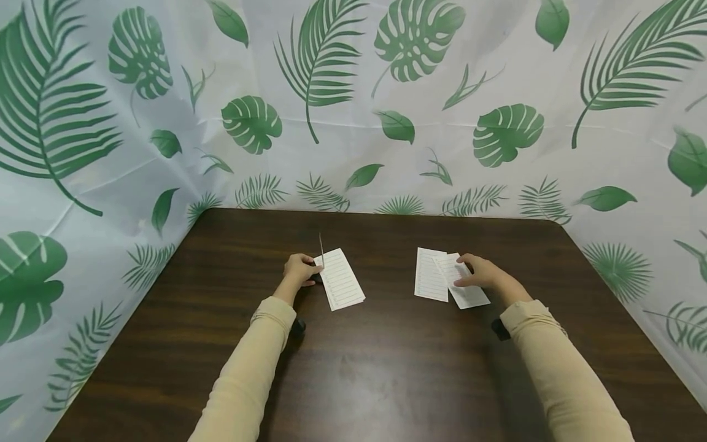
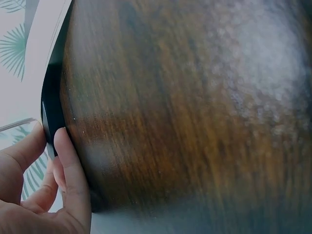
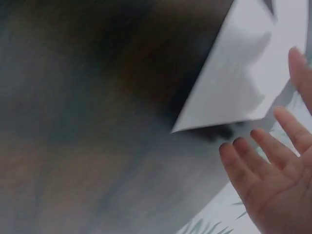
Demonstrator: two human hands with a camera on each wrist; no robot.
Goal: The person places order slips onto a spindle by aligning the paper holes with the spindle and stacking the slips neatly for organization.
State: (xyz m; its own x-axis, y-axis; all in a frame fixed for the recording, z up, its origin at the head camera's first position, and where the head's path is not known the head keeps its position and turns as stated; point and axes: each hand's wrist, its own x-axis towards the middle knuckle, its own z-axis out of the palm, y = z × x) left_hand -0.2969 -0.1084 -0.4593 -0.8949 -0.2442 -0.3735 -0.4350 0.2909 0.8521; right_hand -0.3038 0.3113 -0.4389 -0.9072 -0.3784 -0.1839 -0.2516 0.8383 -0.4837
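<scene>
My left hand (image 1: 299,269) pinches a black piece (image 2: 52,114) at the end of a small stack of white lined cards (image 1: 342,283). The piece looks like a binder clip, though most of it is hidden by fingers and paper. A thin upright strip (image 1: 321,247) rises beside the thumb. My right hand (image 1: 486,274) hovers over a white card (image 1: 469,298) with fingers spread. In the right wrist view, that hand's fingers (image 3: 240,168) are apart from the sheet's near edge. A second lined card (image 1: 431,276) lies partly under this one.
Both groups of cards lie on a dark brown wooden table (image 1: 353,356). Behind it hangs a white cloth (image 1: 342,129) printed with green leaves. A dark band (image 1: 298,326) shows at the left wrist, another (image 1: 500,329) at the right.
</scene>
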